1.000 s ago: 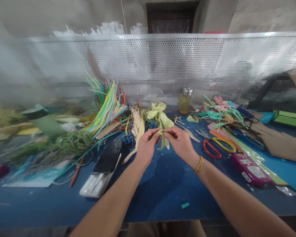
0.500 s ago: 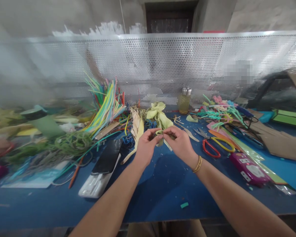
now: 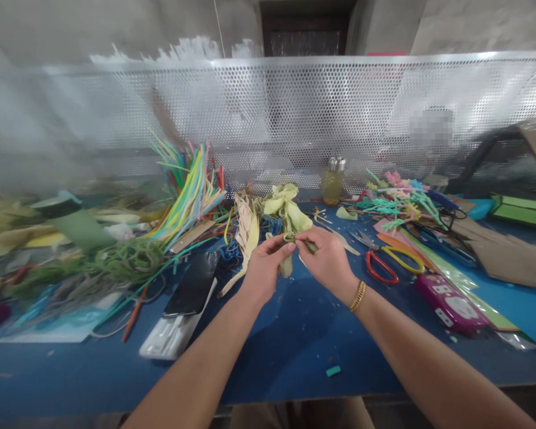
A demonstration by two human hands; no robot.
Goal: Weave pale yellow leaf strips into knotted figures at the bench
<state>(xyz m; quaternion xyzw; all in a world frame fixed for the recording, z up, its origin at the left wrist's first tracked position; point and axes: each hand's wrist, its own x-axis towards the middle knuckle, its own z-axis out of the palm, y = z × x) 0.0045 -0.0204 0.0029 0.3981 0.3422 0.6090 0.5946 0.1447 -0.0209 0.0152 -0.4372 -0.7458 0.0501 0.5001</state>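
Observation:
My left hand (image 3: 263, 268) pinches a pale green husk strip (image 3: 286, 266) between thumb and fingers. The strip forms a small loop at the fingertips, and one end hangs below them. From the other side, my right hand (image 3: 328, 256), with a gold bracelet on the wrist, also pinches it between thumb and forefinger. Both hands are above the blue table, fingertips almost touching. Directly behind them is a bunch of light green husks (image 3: 288, 205), partly covered by my fingers. Beige husks (image 3: 246, 223) lie beyond my left hand.
Scissors (image 3: 368, 241) with red and yellow handles lie right of my hands, near a purple box-like object (image 3: 451, 304). At left, a black phone (image 3: 194, 286) rests on a white device (image 3: 165, 342). Colourful fuzzy stems (image 3: 192, 193) and a bottle (image 3: 334, 185) stand behind.
More of the green strip now shows hanging below my fingers, and its loop looks slightly different. A person's hand at the far left edge is out of view.

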